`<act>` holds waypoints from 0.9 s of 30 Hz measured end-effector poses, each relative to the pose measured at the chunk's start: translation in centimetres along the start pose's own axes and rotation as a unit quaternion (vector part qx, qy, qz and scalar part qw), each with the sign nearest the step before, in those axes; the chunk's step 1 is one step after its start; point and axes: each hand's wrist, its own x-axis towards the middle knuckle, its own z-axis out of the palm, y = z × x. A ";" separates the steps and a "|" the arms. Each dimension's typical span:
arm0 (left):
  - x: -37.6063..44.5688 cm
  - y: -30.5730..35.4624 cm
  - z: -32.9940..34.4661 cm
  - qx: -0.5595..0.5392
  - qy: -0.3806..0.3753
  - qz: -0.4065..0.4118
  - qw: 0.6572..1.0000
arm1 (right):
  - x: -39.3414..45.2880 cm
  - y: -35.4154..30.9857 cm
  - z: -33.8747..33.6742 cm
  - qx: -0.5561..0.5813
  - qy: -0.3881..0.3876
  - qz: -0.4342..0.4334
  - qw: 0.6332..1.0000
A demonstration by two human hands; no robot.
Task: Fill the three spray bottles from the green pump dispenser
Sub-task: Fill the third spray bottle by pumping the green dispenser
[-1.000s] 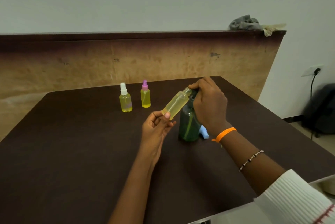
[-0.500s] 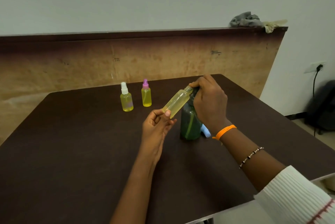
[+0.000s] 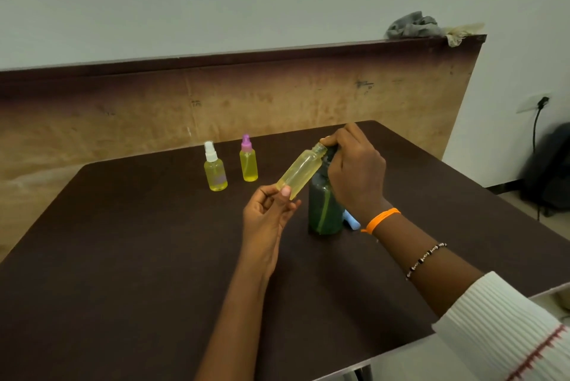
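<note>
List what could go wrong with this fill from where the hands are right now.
1. The uncapped bottle is tilted, its open neck at the green pump dispenser; nearly full, it may spill onto the table.
2. The left hand pinches only the bottle's base, so it could slip or swing off the nozzle.
3. The right hand bears on the pump head; an off-centre press might tip the dispenser toward the blue cap lying beside it.

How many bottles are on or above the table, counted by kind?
Capped spray bottles standing on the table: 2 (white cap, pink cap)
Uncapped spray bottle held by the left hand: 1
Green pump dispenser: 1
Total: 4
</note>
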 end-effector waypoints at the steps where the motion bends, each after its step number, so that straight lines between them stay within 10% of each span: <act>1: 0.1 0.0 0.0 0.000 -0.001 0.000 1.000 | -0.3 0.0 0.1 0.001 0.007 -0.001 1.000; 27: 0.0 -0.3 -0.3 0.002 -0.008 -0.008 1.000 | -0.1 0.5 0.2 -0.022 0.001 -0.027 0.999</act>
